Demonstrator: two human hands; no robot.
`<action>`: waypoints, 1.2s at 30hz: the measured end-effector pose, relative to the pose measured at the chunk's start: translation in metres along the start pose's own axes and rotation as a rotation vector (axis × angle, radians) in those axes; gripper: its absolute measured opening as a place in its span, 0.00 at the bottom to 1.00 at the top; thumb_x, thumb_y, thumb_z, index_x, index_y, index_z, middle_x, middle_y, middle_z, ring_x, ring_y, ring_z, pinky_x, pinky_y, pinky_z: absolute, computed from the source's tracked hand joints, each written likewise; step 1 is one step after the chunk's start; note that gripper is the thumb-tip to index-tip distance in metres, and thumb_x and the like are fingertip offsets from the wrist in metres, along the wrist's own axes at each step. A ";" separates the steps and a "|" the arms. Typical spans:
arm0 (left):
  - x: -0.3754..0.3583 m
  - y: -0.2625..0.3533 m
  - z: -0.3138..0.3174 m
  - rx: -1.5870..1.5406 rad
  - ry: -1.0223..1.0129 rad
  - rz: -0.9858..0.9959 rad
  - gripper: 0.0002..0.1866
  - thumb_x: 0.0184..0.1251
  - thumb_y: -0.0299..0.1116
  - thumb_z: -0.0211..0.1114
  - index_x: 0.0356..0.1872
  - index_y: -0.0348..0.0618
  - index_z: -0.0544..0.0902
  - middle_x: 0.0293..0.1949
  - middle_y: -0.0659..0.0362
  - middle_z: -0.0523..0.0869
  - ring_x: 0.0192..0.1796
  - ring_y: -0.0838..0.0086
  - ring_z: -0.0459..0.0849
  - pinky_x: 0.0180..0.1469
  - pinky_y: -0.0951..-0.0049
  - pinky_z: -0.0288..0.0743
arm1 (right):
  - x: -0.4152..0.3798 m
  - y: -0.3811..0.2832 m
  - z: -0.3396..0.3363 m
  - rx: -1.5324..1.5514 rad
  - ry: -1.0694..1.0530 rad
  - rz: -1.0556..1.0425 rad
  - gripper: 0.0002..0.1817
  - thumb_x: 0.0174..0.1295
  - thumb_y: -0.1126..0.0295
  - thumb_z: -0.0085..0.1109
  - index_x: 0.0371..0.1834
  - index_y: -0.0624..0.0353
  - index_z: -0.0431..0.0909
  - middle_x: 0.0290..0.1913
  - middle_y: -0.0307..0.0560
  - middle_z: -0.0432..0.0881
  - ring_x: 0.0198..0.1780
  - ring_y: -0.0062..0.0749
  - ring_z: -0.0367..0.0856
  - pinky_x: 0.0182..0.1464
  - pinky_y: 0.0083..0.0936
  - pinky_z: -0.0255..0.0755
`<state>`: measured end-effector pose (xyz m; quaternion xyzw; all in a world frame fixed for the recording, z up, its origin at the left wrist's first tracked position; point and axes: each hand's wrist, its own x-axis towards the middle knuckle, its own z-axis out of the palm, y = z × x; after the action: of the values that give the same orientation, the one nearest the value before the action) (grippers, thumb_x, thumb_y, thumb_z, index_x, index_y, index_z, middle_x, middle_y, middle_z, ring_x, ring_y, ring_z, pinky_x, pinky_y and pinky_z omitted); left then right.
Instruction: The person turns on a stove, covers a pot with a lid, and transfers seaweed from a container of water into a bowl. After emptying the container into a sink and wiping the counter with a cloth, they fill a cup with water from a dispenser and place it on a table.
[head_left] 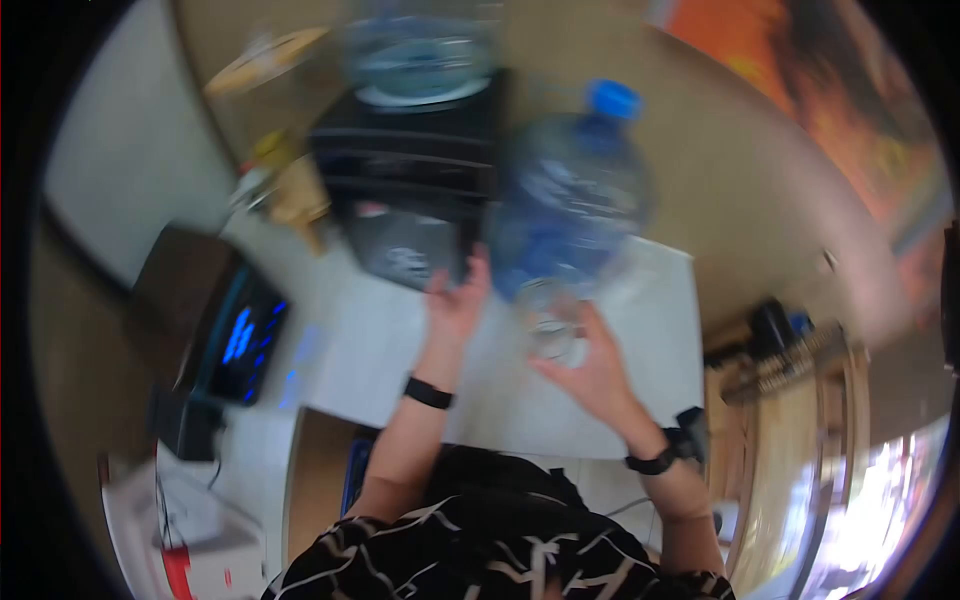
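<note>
My right hand (596, 368) is closed around a clear glass (552, 322) above the white tabletop (390, 370). The glass is in front of a large blue water bottle (575, 190) with a blue cap. My left hand (459, 300) has its fingers apart and holds nothing. Its fingertips are by the lower front edge of a black water dispenser (410, 180). A clear bottle (425, 45) with water in it sits on top of the dispenser. The picture is somewhat blurred.
A dark appliance (215, 320) with a lit blue display stands at the left. Beyond it are wooden utensils (298, 195) and a clear container with a wooden lid (265, 62). A wooden shelf (785, 440) is at the right.
</note>
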<state>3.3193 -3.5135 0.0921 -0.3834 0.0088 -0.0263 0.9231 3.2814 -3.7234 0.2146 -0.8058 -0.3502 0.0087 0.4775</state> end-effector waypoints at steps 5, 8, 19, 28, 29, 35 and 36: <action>-0.102 -0.002 -0.003 0.413 0.138 0.314 0.21 0.51 0.26 0.51 0.48 0.29 0.67 0.47 0.50 0.75 0.53 0.65 0.73 0.52 0.69 0.68 | 0.059 -0.001 0.053 0.045 -0.102 0.157 0.32 0.44 0.66 0.67 0.52 0.61 0.63 0.47 0.49 0.73 0.51 0.37 0.72 0.49 0.27 0.65; -0.160 0.016 -0.002 0.672 0.188 0.444 0.20 0.50 0.26 0.51 0.47 0.33 0.68 0.48 0.54 0.75 0.52 0.68 0.73 0.51 0.71 0.67 | 0.079 0.033 0.112 0.106 -0.247 0.194 0.31 0.45 0.64 0.67 0.51 0.61 0.63 0.45 0.51 0.75 0.50 0.38 0.73 0.50 0.27 0.66; -0.089 0.020 0.053 2.274 0.084 1.176 0.31 0.48 0.20 0.48 0.60 0.43 0.62 0.58 0.52 0.65 0.61 0.65 0.63 0.59 0.66 0.58 | 0.162 0.088 0.232 0.202 0.009 0.154 0.29 0.41 0.71 0.67 0.47 0.63 0.64 0.44 0.54 0.76 0.48 0.43 0.74 0.50 0.33 0.66; -0.033 0.040 0.086 2.786 0.324 1.531 0.37 0.46 0.19 0.50 0.63 0.57 0.62 0.61 0.48 0.61 0.63 0.51 0.58 0.63 0.58 0.52 | 0.187 0.104 0.252 0.066 -0.009 -0.020 0.35 0.43 0.68 0.67 0.54 0.66 0.59 0.50 0.59 0.69 0.52 0.52 0.68 0.53 0.37 0.62; -0.035 0.039 0.086 2.793 0.330 1.520 0.37 0.46 0.19 0.50 0.63 0.57 0.62 0.61 0.48 0.61 0.63 0.51 0.58 0.63 0.58 0.52 | 0.187 0.103 0.254 0.057 0.002 -0.019 0.35 0.44 0.67 0.67 0.54 0.66 0.59 0.49 0.59 0.69 0.52 0.53 0.67 0.53 0.38 0.61; -0.040 0.045 0.096 2.835 0.395 1.519 0.35 0.46 0.16 0.52 0.58 0.62 0.70 0.57 0.49 0.65 0.58 0.53 0.63 0.59 0.60 0.58 | 0.186 0.101 0.256 0.043 0.031 0.008 0.35 0.44 0.67 0.67 0.53 0.67 0.59 0.50 0.60 0.67 0.52 0.54 0.65 0.54 0.39 0.59; -0.039 0.049 0.101 2.821 0.370 1.503 0.34 0.45 0.15 0.52 0.57 0.62 0.72 0.56 0.49 0.66 0.57 0.54 0.64 0.58 0.61 0.60 | 0.186 0.101 0.256 0.004 0.024 0.013 0.36 0.44 0.67 0.68 0.54 0.67 0.58 0.51 0.60 0.66 0.52 0.54 0.65 0.54 0.39 0.59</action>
<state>3.2859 -3.4050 0.1287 -0.8305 -0.2618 -0.3802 -0.3118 3.3884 -3.4514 0.0567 -0.8071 -0.3393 0.0028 0.4832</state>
